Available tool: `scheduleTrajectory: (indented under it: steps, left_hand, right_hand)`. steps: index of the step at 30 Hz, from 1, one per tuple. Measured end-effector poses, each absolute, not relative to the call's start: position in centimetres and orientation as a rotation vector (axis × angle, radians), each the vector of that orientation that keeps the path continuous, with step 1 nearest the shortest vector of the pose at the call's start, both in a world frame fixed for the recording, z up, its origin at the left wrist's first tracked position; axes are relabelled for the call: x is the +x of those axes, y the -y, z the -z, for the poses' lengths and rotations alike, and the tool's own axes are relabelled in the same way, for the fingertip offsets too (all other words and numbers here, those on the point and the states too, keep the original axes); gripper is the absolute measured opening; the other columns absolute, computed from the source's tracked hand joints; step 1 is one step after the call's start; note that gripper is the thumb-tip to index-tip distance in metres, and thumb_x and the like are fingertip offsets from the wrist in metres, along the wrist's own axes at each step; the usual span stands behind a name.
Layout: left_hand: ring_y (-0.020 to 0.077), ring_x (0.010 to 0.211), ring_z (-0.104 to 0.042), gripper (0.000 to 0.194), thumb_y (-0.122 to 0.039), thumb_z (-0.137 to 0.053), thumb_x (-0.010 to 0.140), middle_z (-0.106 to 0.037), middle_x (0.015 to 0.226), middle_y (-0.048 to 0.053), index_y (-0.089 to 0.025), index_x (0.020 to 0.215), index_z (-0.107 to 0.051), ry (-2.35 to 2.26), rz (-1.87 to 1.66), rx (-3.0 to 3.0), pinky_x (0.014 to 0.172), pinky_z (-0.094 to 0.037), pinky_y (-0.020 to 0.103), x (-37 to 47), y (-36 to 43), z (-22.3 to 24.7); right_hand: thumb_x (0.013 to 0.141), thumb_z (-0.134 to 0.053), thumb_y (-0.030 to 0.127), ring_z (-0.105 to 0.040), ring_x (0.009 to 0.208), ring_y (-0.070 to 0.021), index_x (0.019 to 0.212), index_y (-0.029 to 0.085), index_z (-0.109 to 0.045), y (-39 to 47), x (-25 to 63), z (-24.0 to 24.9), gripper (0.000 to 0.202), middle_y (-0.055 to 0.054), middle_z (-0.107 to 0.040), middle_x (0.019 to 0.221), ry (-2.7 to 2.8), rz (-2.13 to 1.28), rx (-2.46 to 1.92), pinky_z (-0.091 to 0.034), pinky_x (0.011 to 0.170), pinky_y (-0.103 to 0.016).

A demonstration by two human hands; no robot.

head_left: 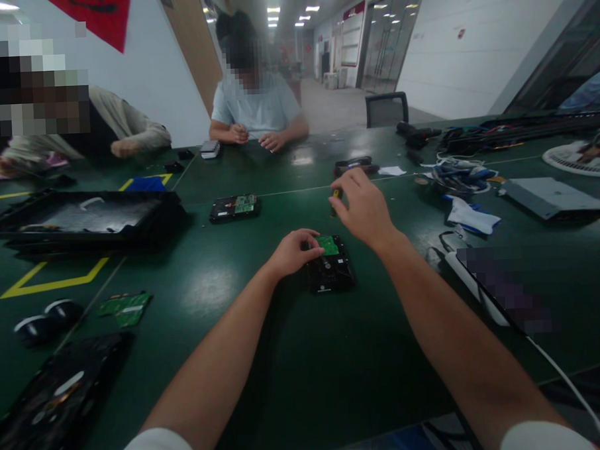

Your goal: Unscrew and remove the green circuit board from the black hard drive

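A black hard drive with a green circuit board (334, 270) lies on the dark green table, in front of me at the centre. My left hand (297, 251) is at its upper left corner, fingers closed together over the board's edge; what they pinch, if anything, is too small to make out. Above and to the right of the drive, my right hand (359, 202) is raised with its fingers closed on a small yellow and black screwdriver (336, 197). The tool points down and is apart from the drive.
Another hard drive (234, 207) lies ahead to the left. Black trays (85, 218), loose green boards (126, 308) and a large black drive (64, 401) are on the left. A phone (502, 289), cables and a metal box (557, 196) stand right. Two people sit across the table.
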State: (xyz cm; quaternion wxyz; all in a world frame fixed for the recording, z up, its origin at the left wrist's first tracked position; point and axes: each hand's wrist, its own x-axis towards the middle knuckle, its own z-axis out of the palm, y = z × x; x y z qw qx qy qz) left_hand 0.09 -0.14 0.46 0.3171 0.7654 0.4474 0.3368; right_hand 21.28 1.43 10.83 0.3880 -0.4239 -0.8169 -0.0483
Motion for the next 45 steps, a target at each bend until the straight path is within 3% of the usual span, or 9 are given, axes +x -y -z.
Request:
scheduleTrajectory:
  steps: [8,15,34,41,45]
  left_hand:
    - [0.0248,0.106,-0.069,0.015,-0.032,-0.078,0.086,-0.071,0.131,0.008,-0.020,0.081,-0.072,-1.206,-0.873,2.003,0.098,-0.052,0.044,0.20,0.22,-0.55]
    - [0.0234,0.103,-0.069,0.016,-0.034,-0.077,0.087,-0.070,0.130,0.007,-0.020,0.081,-0.072,-1.163,-0.893,2.012,0.097,-0.052,0.042,0.08,0.20,-0.51]
    - [0.0236,0.103,-0.069,0.017,-0.034,-0.077,0.087,-0.070,0.131,0.008,-0.019,0.081,-0.072,-1.188,-0.866,1.997,0.096,-0.052,0.042,0.15,0.21,-0.63]
    - [0.0232,0.101,-0.069,0.017,-0.034,-0.077,0.087,-0.071,0.130,0.008,-0.019,0.081,-0.072,-1.168,-0.882,2.012,0.095,-0.052,0.042,0.04,0.12,-0.52]
    - [0.0228,0.101,-0.069,0.016,-0.033,-0.077,0.087,-0.070,0.130,0.007,-0.019,0.081,-0.072,-1.163,-0.886,2.003,0.096,-0.052,0.041,0.05,0.16,-0.54]
  right_hand:
    - [0.092,-0.053,0.013,-0.060,0.112,-0.0290,0.121,0.022,-0.068,-1.63,21.50,-10.66,0.034,-0.013,-0.058,0.122,2.104,0.067,-1.048,-0.053,0.100,-0.049]
    - [0.091,-0.057,0.013,-0.056,0.116,-0.0320,0.117,0.022,-0.067,-1.11,21.34,-11.31,0.030,-0.013,-0.059,0.120,2.172,0.170,-1.028,-0.049,0.106,-0.053]
    - [0.087,-0.059,0.007,-0.058,0.119,-0.0296,0.121,0.020,-0.062,-1.53,21.43,-11.04,0.037,-0.013,-0.058,0.123,2.182,0.108,-0.956,-0.051,0.106,-0.046]
    - [0.089,-0.059,0.009,-0.057,0.119,-0.0318,0.115,0.023,-0.062,-1.55,21.59,-11.15,0.029,-0.012,-0.062,0.120,2.170,0.163,-0.966,-0.048,0.106,-0.052]
    - [0.088,-0.060,0.009,-0.059,0.114,-0.0296,0.109,0.022,-0.062,-1.45,21.41,-11.05,0.025,-0.011,-0.059,0.118,2.133,0.121,-0.980,-0.051,0.101,-0.048]
